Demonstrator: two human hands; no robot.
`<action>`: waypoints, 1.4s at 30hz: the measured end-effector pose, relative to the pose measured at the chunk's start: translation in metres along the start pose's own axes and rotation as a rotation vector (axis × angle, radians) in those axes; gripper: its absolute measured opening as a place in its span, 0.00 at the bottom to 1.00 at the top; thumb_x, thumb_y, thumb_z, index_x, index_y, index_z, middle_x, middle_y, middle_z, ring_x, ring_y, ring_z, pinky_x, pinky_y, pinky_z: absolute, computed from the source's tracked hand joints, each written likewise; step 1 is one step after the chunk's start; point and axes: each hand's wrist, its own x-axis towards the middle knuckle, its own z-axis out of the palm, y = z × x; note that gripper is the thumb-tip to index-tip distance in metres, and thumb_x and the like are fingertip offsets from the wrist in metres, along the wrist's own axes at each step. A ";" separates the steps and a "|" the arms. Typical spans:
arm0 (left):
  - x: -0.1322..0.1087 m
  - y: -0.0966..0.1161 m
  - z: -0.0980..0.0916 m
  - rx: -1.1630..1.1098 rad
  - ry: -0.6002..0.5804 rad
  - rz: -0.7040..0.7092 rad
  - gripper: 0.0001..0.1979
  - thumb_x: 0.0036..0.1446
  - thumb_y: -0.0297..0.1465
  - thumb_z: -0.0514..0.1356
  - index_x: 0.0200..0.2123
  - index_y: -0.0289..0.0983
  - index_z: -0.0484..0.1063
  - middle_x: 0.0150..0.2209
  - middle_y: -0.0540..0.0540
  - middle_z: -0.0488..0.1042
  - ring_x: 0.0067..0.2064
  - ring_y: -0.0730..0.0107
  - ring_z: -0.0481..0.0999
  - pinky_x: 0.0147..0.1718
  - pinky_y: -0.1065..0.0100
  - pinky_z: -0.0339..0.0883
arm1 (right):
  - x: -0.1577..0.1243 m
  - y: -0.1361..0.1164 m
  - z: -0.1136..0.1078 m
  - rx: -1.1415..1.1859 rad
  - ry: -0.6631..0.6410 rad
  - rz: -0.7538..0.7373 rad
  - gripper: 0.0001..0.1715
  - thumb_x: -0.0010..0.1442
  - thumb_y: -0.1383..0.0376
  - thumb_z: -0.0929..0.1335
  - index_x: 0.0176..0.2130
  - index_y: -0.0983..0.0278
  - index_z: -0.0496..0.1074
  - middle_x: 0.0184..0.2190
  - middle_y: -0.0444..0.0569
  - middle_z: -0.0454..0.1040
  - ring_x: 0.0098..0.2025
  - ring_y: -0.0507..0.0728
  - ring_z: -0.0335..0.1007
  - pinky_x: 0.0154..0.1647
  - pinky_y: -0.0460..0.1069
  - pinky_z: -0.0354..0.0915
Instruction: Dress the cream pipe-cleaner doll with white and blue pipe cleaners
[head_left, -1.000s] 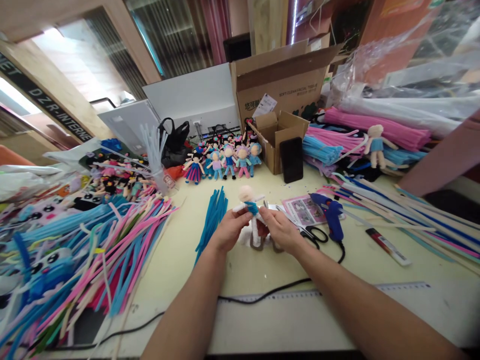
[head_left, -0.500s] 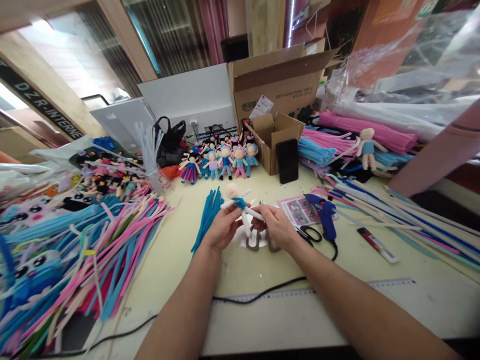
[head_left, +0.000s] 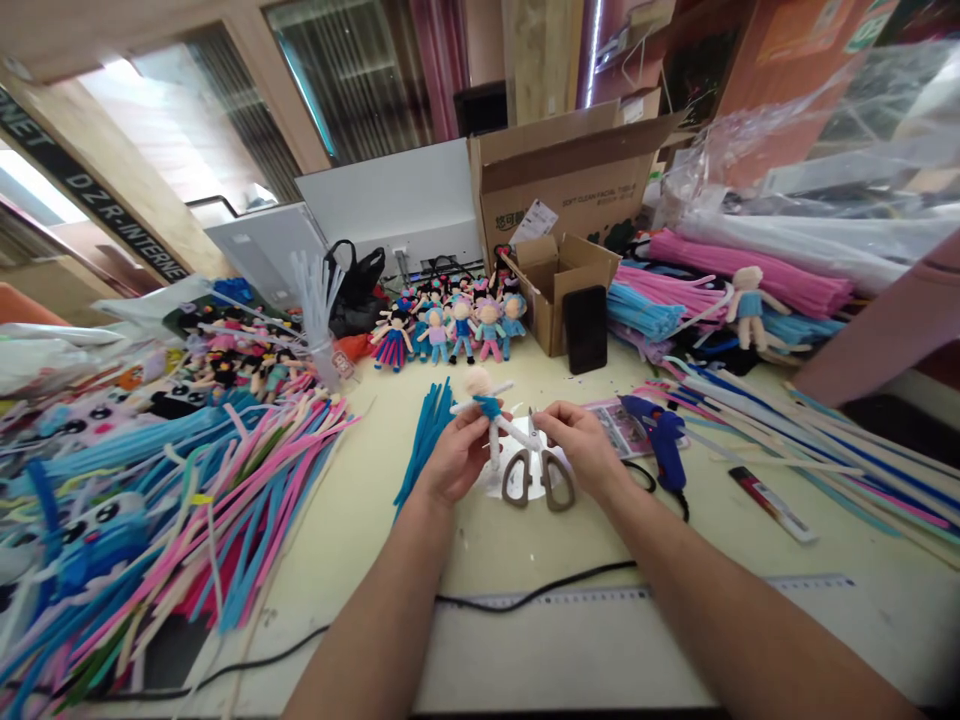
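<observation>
My left hand pinches a small pipe-cleaner doll at its body. The doll has a round cream head, a teal torso and white arms and legs, and is held upright. One white leg slants toward my right hand. The fingers of that hand are drawn together by the leg's end; what they hold, if anything, is too small to make out. Scissors with grey-brown handles lie just below, blades pointing away, over a white patch. Left of the doll lies a bundle of teal pipe cleaners.
Finished dolls stand at the back beside a small open carton and a black phone. To the right are a blue glue gun and a lighter-like item. Loose pipe cleaners heap at left. A black cable crosses a ruler in front.
My right hand has moved right, off the doll's leg, uncovering more of the scissors. My left hand keeps hold of the doll. The whole view has shifted slightly.
</observation>
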 end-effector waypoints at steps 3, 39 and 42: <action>0.001 -0.002 -0.001 0.002 -0.018 0.001 0.15 0.47 0.30 0.65 0.40 0.35 0.75 0.33 0.44 0.77 0.32 0.72 0.73 0.29 0.73 0.65 | -0.001 0.002 0.000 -0.044 -0.010 -0.046 0.22 0.51 0.52 0.67 0.18 0.63 0.61 0.14 0.38 0.56 0.20 0.48 0.50 0.21 0.46 0.50; 0.000 -0.013 0.009 0.401 -0.037 -0.009 0.17 0.45 0.40 0.65 0.35 0.32 0.74 0.27 0.47 0.74 0.22 0.78 0.67 0.23 0.73 0.59 | 0.004 0.002 -0.005 -0.159 -0.061 -0.082 0.12 0.46 0.57 0.70 0.26 0.64 0.74 0.21 0.44 0.73 0.25 0.52 0.64 0.27 0.47 0.59; 0.001 -0.015 0.007 0.567 0.014 0.051 0.13 0.44 0.36 0.65 0.30 0.32 0.74 0.24 0.49 0.73 0.23 0.76 0.67 0.24 0.72 0.59 | 0.003 0.002 -0.003 -0.156 -0.101 -0.070 0.13 0.46 0.56 0.71 0.26 0.65 0.73 0.21 0.43 0.72 0.25 0.52 0.64 0.27 0.47 0.58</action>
